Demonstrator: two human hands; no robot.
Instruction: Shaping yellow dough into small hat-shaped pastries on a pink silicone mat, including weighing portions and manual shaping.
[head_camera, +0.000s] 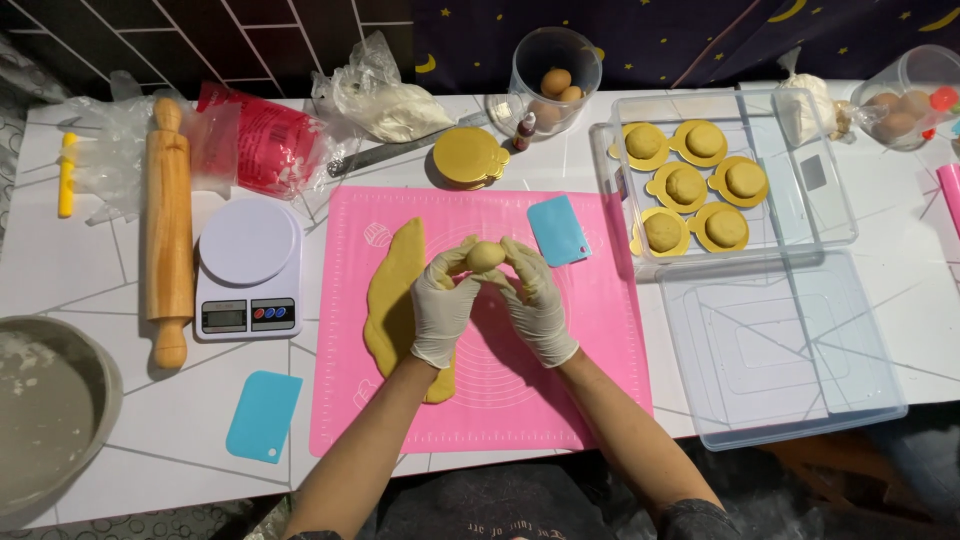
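Observation:
Both hands wear white gloves and meet above a pink silicone mat (590, 330). My left hand (440, 305) and my right hand (535, 300) together cup a small yellow dough ball (486, 256) between their fingertips. A long strip of yellow dough (390, 290) lies on the mat, partly under my left hand and wrist. A light blue scraper (558, 230) rests on the mat's upper right.
A clear tray (830, 200) holds several dough balls on gold discs (685, 185); its lid (790, 350) lies in front. Left of the mat: white scale (249, 268), rolling pin (168, 230), blue scraper (263, 415), grey bowl (50, 410). Behind: gold disc stack (470, 157), egg container (553, 80), flour bag (385, 100).

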